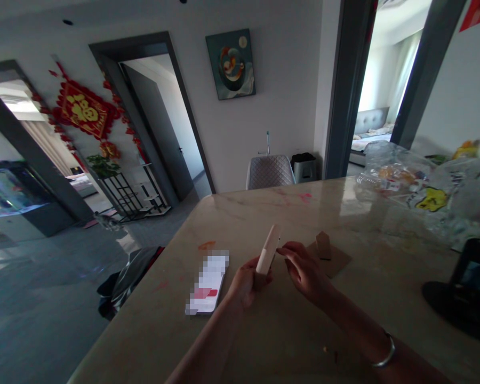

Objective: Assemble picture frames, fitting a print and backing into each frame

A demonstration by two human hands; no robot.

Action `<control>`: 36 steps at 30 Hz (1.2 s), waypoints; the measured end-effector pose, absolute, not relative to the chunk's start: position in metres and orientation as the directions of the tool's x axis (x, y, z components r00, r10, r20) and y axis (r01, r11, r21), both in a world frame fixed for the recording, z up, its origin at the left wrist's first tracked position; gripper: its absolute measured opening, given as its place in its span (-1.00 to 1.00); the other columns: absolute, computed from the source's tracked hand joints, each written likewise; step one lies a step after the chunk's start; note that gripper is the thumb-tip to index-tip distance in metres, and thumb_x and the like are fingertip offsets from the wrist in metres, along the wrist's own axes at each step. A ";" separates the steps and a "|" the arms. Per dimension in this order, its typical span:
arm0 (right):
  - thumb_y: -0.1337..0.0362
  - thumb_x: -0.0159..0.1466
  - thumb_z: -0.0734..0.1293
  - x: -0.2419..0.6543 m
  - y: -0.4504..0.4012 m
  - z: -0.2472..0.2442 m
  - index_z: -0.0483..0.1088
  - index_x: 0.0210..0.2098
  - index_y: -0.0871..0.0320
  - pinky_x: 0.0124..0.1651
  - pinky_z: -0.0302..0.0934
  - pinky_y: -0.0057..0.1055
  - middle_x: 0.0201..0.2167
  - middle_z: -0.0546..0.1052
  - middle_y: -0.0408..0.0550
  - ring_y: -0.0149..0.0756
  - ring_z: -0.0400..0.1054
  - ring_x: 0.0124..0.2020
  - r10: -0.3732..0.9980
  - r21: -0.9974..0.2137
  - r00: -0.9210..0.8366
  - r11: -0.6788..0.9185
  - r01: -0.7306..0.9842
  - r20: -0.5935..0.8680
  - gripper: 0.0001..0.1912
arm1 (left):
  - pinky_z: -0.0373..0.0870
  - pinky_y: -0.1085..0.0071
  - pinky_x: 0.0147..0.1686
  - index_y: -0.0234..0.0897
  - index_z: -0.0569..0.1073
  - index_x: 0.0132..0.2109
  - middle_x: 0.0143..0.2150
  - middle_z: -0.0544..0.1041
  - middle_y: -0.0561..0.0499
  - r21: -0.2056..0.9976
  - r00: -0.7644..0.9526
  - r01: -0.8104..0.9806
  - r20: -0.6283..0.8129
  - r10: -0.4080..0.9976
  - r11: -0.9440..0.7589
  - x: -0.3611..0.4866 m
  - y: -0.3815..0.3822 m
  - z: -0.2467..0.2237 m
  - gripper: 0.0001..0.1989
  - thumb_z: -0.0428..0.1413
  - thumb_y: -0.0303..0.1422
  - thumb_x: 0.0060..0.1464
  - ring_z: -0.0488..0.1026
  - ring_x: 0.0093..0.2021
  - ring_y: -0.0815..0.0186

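My left hand [248,281] is wrapped round the lower end of a slim, pale beige, box-like piece [269,249], which tilts upward over the table. Its exact kind does not show. Close to the right side of that piece is my right hand [302,266], fingers curled and the thumb and index tips together at its edge. Whatever they pinch is too small to make out. Behind my right hand a flat brown sheet [339,261] lies on the table, with a small brown folded-looking piece [323,245] upon it. A phone [208,282] with a lit screen lies left of my left hand.
The marble-like table [240,213] has its left edge running toward me. Clear plastic bags [408,176] are heaped at the back right. A black device on a round stand [470,288] is at the right. A grey chair [270,172] stands beyond the far edge.
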State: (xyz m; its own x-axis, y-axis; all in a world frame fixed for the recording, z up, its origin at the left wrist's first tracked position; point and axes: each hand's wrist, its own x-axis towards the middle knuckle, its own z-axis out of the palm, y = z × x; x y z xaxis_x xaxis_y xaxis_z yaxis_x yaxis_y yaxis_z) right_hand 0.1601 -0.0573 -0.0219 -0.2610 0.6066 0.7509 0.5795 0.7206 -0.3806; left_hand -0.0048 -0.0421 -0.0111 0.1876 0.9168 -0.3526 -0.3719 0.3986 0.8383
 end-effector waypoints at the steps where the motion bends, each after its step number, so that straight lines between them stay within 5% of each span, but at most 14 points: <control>1: 0.55 0.12 0.10 0.160 -0.057 -0.022 0.16 0.02 0.04 -0.11 0.25 -0.29 -0.13 0.29 0.05 -0.27 0.24 -0.08 0.603 -0.375 -0.265 0.724 0.579 0.753 -0.49 | 0.37 0.49 -0.48 -0.40 0.43 -0.17 -0.46 0.41 -0.03 0.842 0.180 -0.369 -0.352 0.919 0.395 -0.005 -0.042 -0.011 -0.68 -0.04 -0.63 -0.12 0.38 -0.51 0.41; 17: 0.53 0.13 0.11 0.157 -0.062 -0.017 0.23 -0.18 0.09 -0.10 0.23 -0.25 -0.09 0.35 0.04 -0.25 0.25 -0.07 0.564 -0.292 -0.335 0.747 0.597 0.755 -0.69 | 0.33 0.51 -0.52 -0.42 0.46 -0.25 -0.54 0.41 -0.01 0.855 0.158 -0.365 -0.335 0.929 0.370 -0.005 -0.040 -0.014 -0.73 -0.04 -0.62 -0.12 0.34 -0.57 0.43; 36: 0.58 0.05 0.10 0.159 -0.059 -0.016 0.19 -0.02 0.05 -0.13 0.25 -0.25 -0.19 0.31 0.04 -0.23 0.25 -0.12 0.577 -0.325 -0.275 0.723 0.610 0.769 -0.46 | 0.32 0.51 -0.54 -0.43 0.42 -0.13 -0.51 0.40 -0.03 0.872 0.153 -0.324 -0.333 0.930 0.366 -0.008 -0.037 -0.015 -0.64 -0.05 -0.60 -0.12 0.34 -0.57 0.43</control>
State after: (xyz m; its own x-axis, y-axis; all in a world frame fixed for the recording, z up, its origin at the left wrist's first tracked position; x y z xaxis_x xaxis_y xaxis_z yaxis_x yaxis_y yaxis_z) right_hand 0.1588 -0.0591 -0.0161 -0.2748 0.5769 0.7692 0.6096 0.7232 -0.3246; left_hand -0.0080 -0.0369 -0.0147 0.1527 0.9304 -0.3333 -0.3240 0.3657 0.8725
